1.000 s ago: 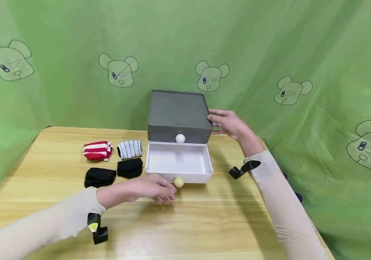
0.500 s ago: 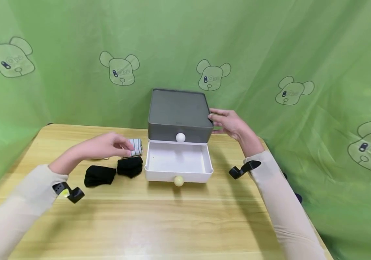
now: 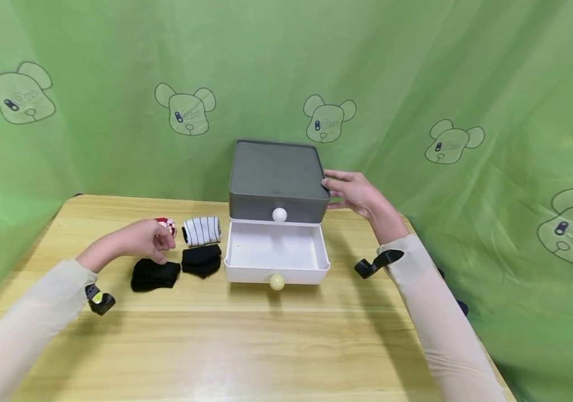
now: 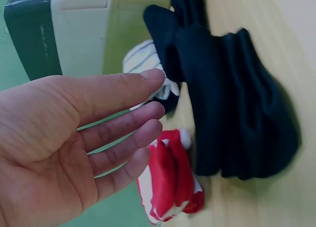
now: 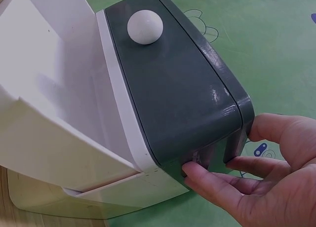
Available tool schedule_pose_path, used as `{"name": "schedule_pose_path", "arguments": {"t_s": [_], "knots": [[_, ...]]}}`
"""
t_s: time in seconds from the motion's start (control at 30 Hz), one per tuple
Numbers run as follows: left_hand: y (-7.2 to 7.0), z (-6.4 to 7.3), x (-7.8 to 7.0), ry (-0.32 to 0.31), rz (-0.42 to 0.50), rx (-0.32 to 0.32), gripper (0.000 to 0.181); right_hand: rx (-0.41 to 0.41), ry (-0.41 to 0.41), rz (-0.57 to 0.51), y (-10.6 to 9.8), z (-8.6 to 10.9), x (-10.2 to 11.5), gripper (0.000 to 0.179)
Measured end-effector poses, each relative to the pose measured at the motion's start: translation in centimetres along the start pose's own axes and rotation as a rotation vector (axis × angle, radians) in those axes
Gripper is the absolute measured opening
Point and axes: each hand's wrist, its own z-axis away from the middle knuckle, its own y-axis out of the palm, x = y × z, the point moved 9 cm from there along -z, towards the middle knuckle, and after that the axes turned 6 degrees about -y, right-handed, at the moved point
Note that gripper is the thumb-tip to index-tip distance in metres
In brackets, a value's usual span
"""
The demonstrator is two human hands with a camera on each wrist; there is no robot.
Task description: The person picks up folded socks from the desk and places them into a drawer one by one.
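My left hand (image 3: 147, 240) hovers over the left part of the table, fingers loosely bent and holding nothing. It partly covers a folded red-and-white striped sock bundle (image 3: 167, 224). Just in front lies a folded black sock bundle (image 3: 156, 274), large in the left wrist view (image 4: 232, 98). To the right sit a second black bundle (image 3: 201, 259) and a white sock bundle with dark stripes (image 3: 203, 230). My right hand (image 3: 354, 191) rests against the right side of a grey drawer box (image 3: 278, 167), thumb at its top edge and fingers on the side wall (image 5: 197, 170).
The white lower drawer (image 3: 251, 273) is pulled out, with a pale yellow knob (image 3: 277, 282) on its front. Above it, the grey drawer with a white knob (image 3: 279, 215) is closed. A green curtain (image 3: 266, 67) hangs behind the wooden table (image 3: 246, 346).
My left hand has left the yellow knob, swung over to the striped socks, then shifted slightly left over the red-and-white ones. The right hand stays at the box, and the drawer stays out.
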Motion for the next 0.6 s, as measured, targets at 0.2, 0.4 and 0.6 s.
{"name": "schedule_pose_path", "arguments": {"t_s": [0.2,0.4,0.6], "knots": [[1.5,0.3,0.6,-0.005,-0.071,0.057,0.033,0.009,0.000,0.004,0.1,0.1,-0.1,0.060],[2.1,0.8,0.4,0.013,-0.098,0.046,0.033,-0.008,0.002,0.021,-0.1,0.3,-0.1,0.060],[2.3,1.1,0.2,0.004,-0.081,0.056,0.032,-0.012,-0.008,0.008,-0.2,0.1,-0.1,0.060]]}}
